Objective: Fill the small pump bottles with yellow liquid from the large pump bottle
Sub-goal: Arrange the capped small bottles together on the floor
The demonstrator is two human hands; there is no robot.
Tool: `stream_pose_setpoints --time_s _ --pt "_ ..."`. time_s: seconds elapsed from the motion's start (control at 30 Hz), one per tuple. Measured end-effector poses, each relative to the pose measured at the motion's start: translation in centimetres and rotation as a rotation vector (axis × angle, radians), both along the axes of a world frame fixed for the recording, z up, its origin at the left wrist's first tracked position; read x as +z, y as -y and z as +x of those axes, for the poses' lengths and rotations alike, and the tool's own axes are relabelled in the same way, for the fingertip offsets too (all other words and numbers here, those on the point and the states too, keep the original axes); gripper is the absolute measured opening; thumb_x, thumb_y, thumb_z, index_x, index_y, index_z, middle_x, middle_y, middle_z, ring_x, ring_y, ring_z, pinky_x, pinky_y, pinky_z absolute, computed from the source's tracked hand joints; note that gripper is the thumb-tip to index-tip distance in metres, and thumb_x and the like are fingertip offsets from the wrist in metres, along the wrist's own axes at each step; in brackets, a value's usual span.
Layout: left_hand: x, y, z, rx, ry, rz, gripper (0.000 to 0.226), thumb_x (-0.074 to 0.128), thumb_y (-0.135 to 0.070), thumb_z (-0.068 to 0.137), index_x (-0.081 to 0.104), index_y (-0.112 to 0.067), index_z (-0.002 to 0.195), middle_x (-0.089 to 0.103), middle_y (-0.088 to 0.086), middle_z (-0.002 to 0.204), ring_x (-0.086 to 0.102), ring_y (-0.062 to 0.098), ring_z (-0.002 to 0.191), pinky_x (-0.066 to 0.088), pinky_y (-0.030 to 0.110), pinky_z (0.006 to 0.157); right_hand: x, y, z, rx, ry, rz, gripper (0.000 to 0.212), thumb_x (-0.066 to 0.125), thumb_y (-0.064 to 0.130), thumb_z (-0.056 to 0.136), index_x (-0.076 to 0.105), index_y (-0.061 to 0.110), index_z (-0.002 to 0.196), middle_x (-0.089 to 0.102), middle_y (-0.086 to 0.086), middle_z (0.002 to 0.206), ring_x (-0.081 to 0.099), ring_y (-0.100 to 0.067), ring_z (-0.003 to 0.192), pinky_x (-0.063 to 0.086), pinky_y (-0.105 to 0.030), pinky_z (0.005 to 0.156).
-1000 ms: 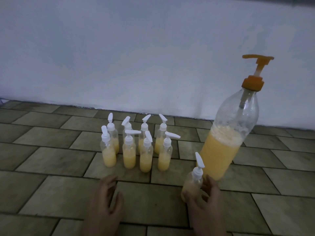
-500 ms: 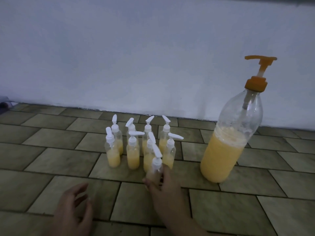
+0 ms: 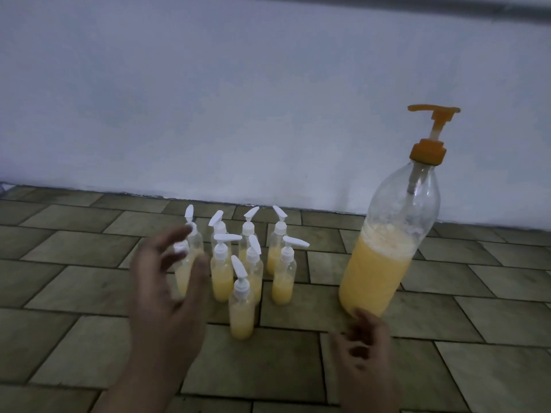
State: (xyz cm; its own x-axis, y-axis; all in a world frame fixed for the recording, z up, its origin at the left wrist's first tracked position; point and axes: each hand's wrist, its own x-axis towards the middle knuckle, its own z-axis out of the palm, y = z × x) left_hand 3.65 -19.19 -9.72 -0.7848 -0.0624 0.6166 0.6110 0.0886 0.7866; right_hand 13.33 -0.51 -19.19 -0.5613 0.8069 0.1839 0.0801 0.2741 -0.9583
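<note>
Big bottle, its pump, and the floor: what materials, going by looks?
Big bottle: clear, glossy thin plastic, likely PET; the dip tube and liquid show through. Pump: opaque orange moulded plastic, smooth. Floor: matte greenish-brown tiles with dark grout lines, probably ceramic or stone; can't tell which.

Yellow liquid (image 3: 372, 281), orange pump (image 3: 429, 144), white caps (image 3: 220, 248).

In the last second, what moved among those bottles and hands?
The right hand carried one small bottle from beside the large pump bottle leftward to the front of the cluster, then let go. The left hand rose toward the cluster. The large bottle and the other small ones stayed put.
</note>
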Motion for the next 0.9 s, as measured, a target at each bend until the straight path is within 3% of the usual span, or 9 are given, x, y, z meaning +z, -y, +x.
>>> stream_pose_setpoints --time_s 0.07,0.13,0.23,0.33,0.43,0.6,0.73,0.83,0.9 --pt "3.4 -3.7 -0.3 -0.085 -0.125 -0.027 0.041 0.057 -0.038 0.082 0.05 -0.022 0.12 0.054 -0.003 0.121 0.053 0.014 0.113 0.047 0.031 0.091 0.4 -3.1 0.8 -0.186 -0.061 -0.049 0.062 0.077 0.01 0.074 0.045 0.026 0.125 0.054 -0.007 0.12 0.054 -0.025 0.101 0.048 -0.033 0.074" --pt "5.7 -7.4 -0.6 -0.24 -0.141 -0.104 0.051 0.067 -0.036 0.079 0.047 -0.02 0.123 0.051 -0.007 0.124 0.049 0.008 0.118 0.044 0.022 0.094 1.4 -6.1 1.2 -0.207 0.002 -0.023 0.081 0.079 0.019 0.073 0.034 0.025 0.14 0.042 -0.003 0.138 0.046 -0.02 0.116 0.047 -0.039 0.092" --pt "7.3 -12.2 -1.4 -0.511 0.092 -0.325 0.087 0.081 -0.039 0.067 0.033 -0.024 0.138 0.042 -0.007 0.137 0.04 0.006 0.126 0.04 0.028 0.104 2.4 -9.6 0.8 -0.032 0.087 0.029 0.105 0.081 0.032 0.068 0.016 0.027 0.15 0.025 0.0 0.153 0.035 -0.02 0.132 0.039 -0.045 0.103" --pt "7.3 -16.0 -2.5 -0.64 0.33 -0.609 0.11 0.084 -0.04 0.063 0.013 -0.028 0.147 0.027 -0.001 0.152 0.031 0.02 0.137 0.036 0.038 0.107 2.7 -11.3 -0.2 0.14 0.121 0.013 0.119 0.083 0.036 0.058 0.009 0.029 0.151 0.022 0.0 0.156 0.033 -0.022 0.136 0.036 -0.048 0.106" --pt "6.7 -18.5 -3.1 -0.69 0.397 -0.762 0.111 0.084 -0.04 0.064 0.011 -0.027 0.146 0.03 0.004 0.151 0.037 0.028 0.133 0.041 0.043 0.101 2.6 -12.0 -1.2 0.247 0.143 -0.016 0.111 0.083 0.033 0.058 0.021 0.027 0.149 0.035 -0.001 0.149 0.041 -0.019 0.128 0.041 -0.044 0.101" --pt "5.6 -20.3 -3.1 -0.704 0.409 -0.86 0.092 0.082 -0.038 0.067 0.027 -0.016 0.137 0.043 0.004 0.136 0.047 0.026 0.117 0.052 0.039 0.087 2.2 -11.8 -1.9 0.246 0.193 -0.006 0.093 0.085 0.022 0.066 0.035 0.02 0.144 0.048 -0.004 0.139 0.047 -0.021 0.122 0.042 -0.019 0.069" --pt "5.5 -20.4 -3.7 -0.696 0.424 -0.868 0.089 0.084 -0.037 0.064 0.03 -0.017 0.132 0.044 0.003 0.13 0.049 0.025 0.108 0.056 0.042 0.082 2.0 -11.8 -2.3 0.216 0.224 0.023 0.094 0.087 0.024 0.062 0.037 0.02 0.142 0.051 -0.002 0.135 0.049 -0.023 0.122 0.047 -0.034 0.085" --pt "5.4 -20.0 -4.2 -0.672 0.427 -0.88 0.089 0.084 -0.034 0.064 0.03 -0.018 0.132 0.044 0.002 0.126 0.049 0.025 0.106 0.056 0.041 0.081 2.0 -11.5 -2.8 0.217 0.246 0.041 0.091 0.088 0.025 0.061 0.039 0.024 0.138 0.051 0.008 0.122 0.048 -0.021 0.122 0.046 -0.037 0.09" --pt "5.5 -19.4 -4.7 -0.657 0.458 -0.863 0.085 0.084 -0.031 0.064 0.031 -0.017 0.13 0.045 0.002 0.121 0.049 0.024 0.103 0.056 0.039 0.079 2.0 -10.8 -3.3 0.214 0.267 0.074 0.093 0.088 0.025 0.061 0.038 0.024 0.139 0.052 0.006 0.127 0.048 -0.021 0.122 0.047 -0.04 0.092"
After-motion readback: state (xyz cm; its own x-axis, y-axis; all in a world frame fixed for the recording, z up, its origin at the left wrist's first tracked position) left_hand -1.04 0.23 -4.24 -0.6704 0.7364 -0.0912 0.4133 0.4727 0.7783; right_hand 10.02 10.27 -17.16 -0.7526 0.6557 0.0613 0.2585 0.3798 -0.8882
